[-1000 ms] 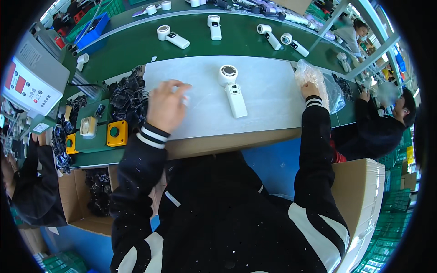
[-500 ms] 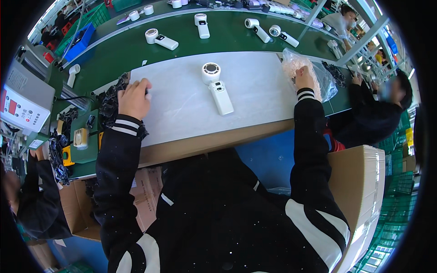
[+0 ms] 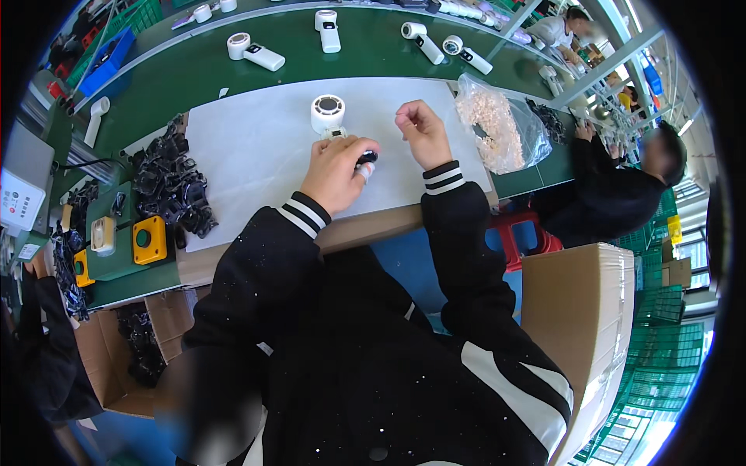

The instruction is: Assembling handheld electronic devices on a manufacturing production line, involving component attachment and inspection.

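White fan [image 3: 328, 116], hands [image 3: 334, 177] now closer, bag [image 3: 533, 141] released

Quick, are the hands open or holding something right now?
Left hand: closed on a small, glossy black plastic-looking piece, over the white, round-headed handheld fan.
Right hand: curled closed; whether it holds anything can't be told.
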A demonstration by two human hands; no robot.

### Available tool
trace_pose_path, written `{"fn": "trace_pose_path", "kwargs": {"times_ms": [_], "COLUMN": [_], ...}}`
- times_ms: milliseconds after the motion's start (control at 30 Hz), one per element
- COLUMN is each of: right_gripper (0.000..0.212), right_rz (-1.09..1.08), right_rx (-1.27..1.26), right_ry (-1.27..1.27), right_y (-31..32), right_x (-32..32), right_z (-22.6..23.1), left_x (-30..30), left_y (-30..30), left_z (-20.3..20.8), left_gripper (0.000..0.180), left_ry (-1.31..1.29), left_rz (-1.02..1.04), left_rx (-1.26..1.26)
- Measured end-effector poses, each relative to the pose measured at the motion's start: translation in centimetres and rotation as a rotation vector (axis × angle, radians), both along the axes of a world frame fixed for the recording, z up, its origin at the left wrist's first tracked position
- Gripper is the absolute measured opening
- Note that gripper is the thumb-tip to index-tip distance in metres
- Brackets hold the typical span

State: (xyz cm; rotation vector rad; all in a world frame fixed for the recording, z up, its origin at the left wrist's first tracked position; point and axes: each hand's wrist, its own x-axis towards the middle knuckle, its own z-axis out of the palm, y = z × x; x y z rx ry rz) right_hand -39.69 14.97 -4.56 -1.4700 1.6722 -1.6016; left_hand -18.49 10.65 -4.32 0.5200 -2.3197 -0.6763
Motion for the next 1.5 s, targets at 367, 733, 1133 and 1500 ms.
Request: {"fn": "trace_pose_path", "kwargs": {"times_ms": [367,733,1133,1500], "right_gripper": [0.008,0.016,0.012,0.009], "right_rz": [0.228,0.328,0.243,0.022], "right_rx": [-0.074,0.073,0.208,0.074], "right_ry": [-0.415,-0.396,0.016,0.066], "right_y": [-1.2,-1.8,-1.3,-2.5], "right_x": [5.2,6.7,8.4,10.3], "right_z": [-1.0,-0.5,0.4,-1.3], "left_x": [2.8,3.5,3.7,3.7], "left_y": [-4.3,-5.5,-5.3,-5.4], "left_z": [-0.8,-3.0,-2.7,-2.8], "left_gripper": [0.040,0.039,0.041,0.039], "left_ry": [0.491,0.592,0.599,0.575], "left_rz": [0.176,0.172,0.197,0.181], "left_rx": [0.559,0.747,0.788,0.774]}}
